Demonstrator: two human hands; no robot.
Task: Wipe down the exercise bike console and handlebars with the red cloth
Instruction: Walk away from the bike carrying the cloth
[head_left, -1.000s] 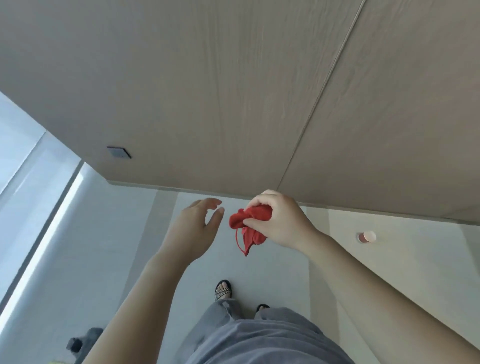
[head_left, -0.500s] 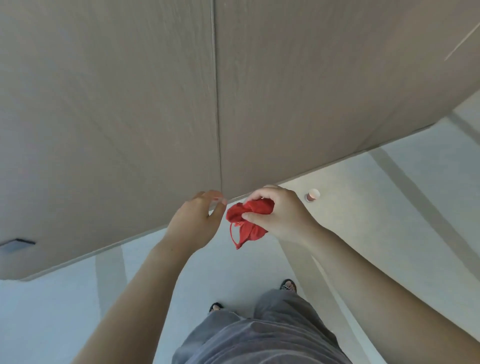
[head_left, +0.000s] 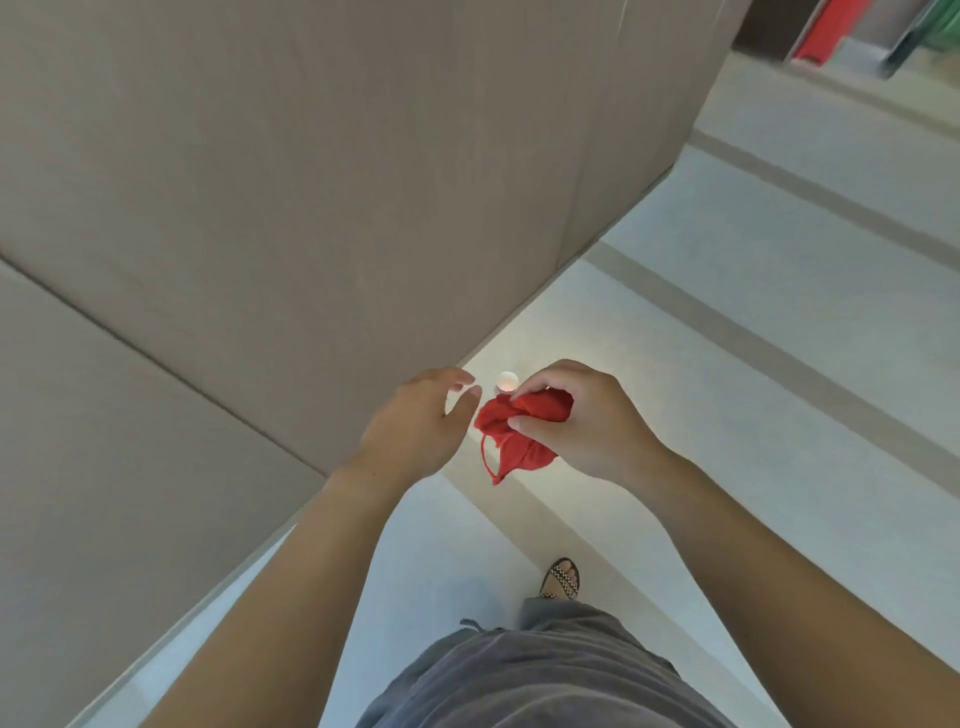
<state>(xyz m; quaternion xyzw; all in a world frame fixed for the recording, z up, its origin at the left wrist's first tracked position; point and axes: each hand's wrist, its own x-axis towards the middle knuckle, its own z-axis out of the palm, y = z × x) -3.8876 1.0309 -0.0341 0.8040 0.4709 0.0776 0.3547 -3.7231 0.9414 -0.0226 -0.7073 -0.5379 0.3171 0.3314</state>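
Single view, worn on the head, wide-angle. Aimed forward and steeply down along the body, close over both bare forearms. Left hand (head_left: 415, 421) and right hand (head_left: 587, 415) just below mid-frame, with the red cloth (head_left: 514, 431) in the right hand's pinch almost dead centre. Rolled to one side, with the tan panelled wall (head_left: 260, 208) filling the upper left and its base line running diagonally. Pale floor (head_left: 779, 364) to the right; grey trousers (head_left: 545, 675) and a sandalled foot (head_left: 562, 579) at the bottom edge. Far top-right corner blurred.

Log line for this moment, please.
right hand: grips red cloth | left hand: open, beside cloth | bike: not in view | wiping: none
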